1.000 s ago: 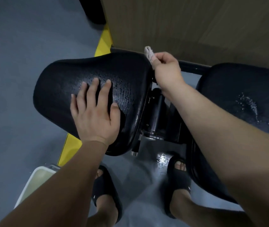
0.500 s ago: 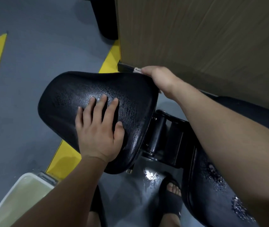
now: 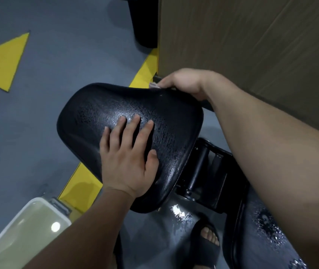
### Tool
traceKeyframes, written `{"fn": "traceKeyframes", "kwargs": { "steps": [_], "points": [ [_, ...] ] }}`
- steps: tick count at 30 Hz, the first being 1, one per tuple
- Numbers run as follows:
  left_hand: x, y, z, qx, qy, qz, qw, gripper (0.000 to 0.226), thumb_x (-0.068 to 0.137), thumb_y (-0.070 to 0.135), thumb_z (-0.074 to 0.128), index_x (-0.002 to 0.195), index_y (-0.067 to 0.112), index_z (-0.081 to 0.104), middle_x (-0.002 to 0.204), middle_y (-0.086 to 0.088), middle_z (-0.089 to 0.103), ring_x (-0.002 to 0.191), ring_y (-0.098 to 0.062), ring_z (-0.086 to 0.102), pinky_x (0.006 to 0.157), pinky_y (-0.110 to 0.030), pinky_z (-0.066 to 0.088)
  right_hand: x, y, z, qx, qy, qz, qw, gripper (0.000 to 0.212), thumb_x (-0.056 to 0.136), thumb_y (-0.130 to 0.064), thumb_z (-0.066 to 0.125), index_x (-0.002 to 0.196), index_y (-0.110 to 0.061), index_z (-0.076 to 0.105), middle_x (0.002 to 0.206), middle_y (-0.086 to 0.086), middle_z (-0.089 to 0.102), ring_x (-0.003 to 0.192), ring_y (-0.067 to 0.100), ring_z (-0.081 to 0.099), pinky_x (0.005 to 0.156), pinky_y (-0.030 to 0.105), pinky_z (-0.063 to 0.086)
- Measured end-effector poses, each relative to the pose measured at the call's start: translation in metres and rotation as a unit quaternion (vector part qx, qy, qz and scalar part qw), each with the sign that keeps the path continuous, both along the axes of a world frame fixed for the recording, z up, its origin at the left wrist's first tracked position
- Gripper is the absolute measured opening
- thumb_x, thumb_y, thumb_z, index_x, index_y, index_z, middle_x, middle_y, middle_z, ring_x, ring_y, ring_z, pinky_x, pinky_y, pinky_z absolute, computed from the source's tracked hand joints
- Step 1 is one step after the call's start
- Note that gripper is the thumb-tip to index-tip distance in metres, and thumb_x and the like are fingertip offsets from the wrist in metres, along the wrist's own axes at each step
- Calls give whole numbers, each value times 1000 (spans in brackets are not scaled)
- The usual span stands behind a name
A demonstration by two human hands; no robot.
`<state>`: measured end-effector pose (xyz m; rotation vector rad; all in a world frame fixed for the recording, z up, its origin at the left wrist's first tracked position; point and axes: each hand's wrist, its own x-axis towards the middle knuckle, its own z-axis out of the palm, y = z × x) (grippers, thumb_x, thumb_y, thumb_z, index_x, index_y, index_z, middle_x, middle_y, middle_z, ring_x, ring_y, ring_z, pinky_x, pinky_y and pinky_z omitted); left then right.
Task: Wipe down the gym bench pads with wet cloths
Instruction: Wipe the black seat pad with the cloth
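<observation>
Far left, a yellow triangle marking point(image 3: 3, 61) sits on the grey floor point(image 3: 48, 45). At the lower left corner stands a white rectangular plastic tub point(image 3: 18, 217) with liquid in it, beside a yellow floor stripe point(image 3: 145, 68).

My left hand point(image 3: 127, 154) lies flat on the black textured seat pad point(image 3: 116, 105) of the gym bench. The fingers are straight and spread, the palm presses down near the pad's close edge, and it grasps nothing. The pad fills the centre and its surface glistens wet.

At the pad's far edge a small pale cloth point(image 3: 154, 85) peeks out from under my fingertips. My right hand point(image 3: 185, 84) curls over that far edge, clenched on the cloth against the pad's rim.

Right of the seat pad is the black metal hinge frame point(image 3: 203, 171). Below it, my foot in a black sandal point(image 3: 207, 241) stands on wet floor. At the lower right, under my right forearm, a second black pad point(image 3: 261, 230) carries beads of water. A brown wood-grain wall panel point(image 3: 251, 45) fills the upper right.
</observation>
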<state>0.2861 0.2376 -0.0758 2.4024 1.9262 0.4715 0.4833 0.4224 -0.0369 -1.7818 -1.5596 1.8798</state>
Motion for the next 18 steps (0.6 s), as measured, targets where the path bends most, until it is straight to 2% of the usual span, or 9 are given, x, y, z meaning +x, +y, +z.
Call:
{"fn": "traceKeyframes", "kwargs": {
  "steps": [2, 5, 7, 9, 10, 12, 14, 15, 18],
  "points": [
    [0, -1, 0, -1, 2, -2, 1000, 62, 91, 44, 41, 150, 27, 50, 159, -3, 42, 150, -32, 31, 122, -57, 17, 0, 5, 4, -28, 0, 23, 999, 25, 105, -28, 51, 91, -22, 71, 70, -9, 74, 58, 5, 68, 59, 20, 56],
    [-1, -1, 0, 3, -2, -5, 1000, 62, 91, 44, 42, 150, 27, 50, 159, -3, 43, 150, -32, 32, 122, -56, 17, 16, 4, 9, -83, 21, 13, 996, 30, 108, -29, 44, 88, -19, 63, 71, -1, 67, 59, 10, 63, 58, 20, 55],
    [-1, 0, -1, 5, -4, -4, 1000, 63, 90, 44, 44, 150, 26, 51, 158, -3, 44, 150, -32, 32, 122, -57, 18, 26, 9, 8, -116, 25, 7, 993, 40, 109, -34, 39, 75, -18, 51, 59, -1, 48, 47, 12, 47, 46, 20, 44],
    [-1, 0, 0, 3, -5, -6, 1000, 63, 90, 43, 45, 150, 26, 51, 158, -3, 44, 150, -32, 32, 122, -57, 19, 25, 18, 4, -123, 0, 3, 992, 46, 108, -40, 38, 67, -21, 47, 57, -2, 35, 48, 14, 31, 49, 26, 32],
    [-1, 0, 1, 1, -3, -7, 1000, 63, 89, 43, 45, 149, 26, 51, 158, -3, 44, 150, -32, 32, 121, -57, 19, 18, 22, 2, -121, -16, 9, 992, 47, 107, -42, 40, 66, -23, 51, 59, -2, 36, 51, 15, 31, 54, 29, 31],
    [-1, 0, 2, -1, 4, -8, 1000, 63, 88, 44, 46, 149, 26, 52, 158, -3, 44, 150, -32, 33, 121, -57, 20, -6, 28, 1, -123, -39, 23, 991, 39, 104, -43, 47, 77, -22, 65, 72, -2, 59, 65, 17, 52, 67, 28, 44],
    [-1, 0, 2, -4, 4, -8, 1000, 64, 88, 44, 46, 149, 26, 52, 157, -3, 45, 149, -32, 34, 121, -57, 20, -32, 34, -5, -99, -59, 41, 992, 34, 96, -44, 56, 105, -16, 75, 104, 5, 73, 94, 28, 68, 96, 37, 52],
    [-1, 1, 2, -4, 4, -7, 1000, 64, 88, 44, 46, 148, 26, 53, 157, -3, 45, 149, -32, 34, 121, -57, 20, -44, 35, -6, -67, -85, 49, 993, 39, 94, -43, 59, 114, -13, 74, 112, 8, 74, 100, 31, 69, 101, 42, 51],
    [-1, 0, 1, -5, 5, -6, 1000, 64, 87, 44, 45, 148, 26, 53, 158, -3, 45, 150, -32, 33, 121, -57, 20, -69, 35, 0, 41, -126, 98, 986, 41, 99, -41, 60, 122, -10, 72, 121, 7, 72, 103, 25, 69, 100, 39, 53]
  ]
}}
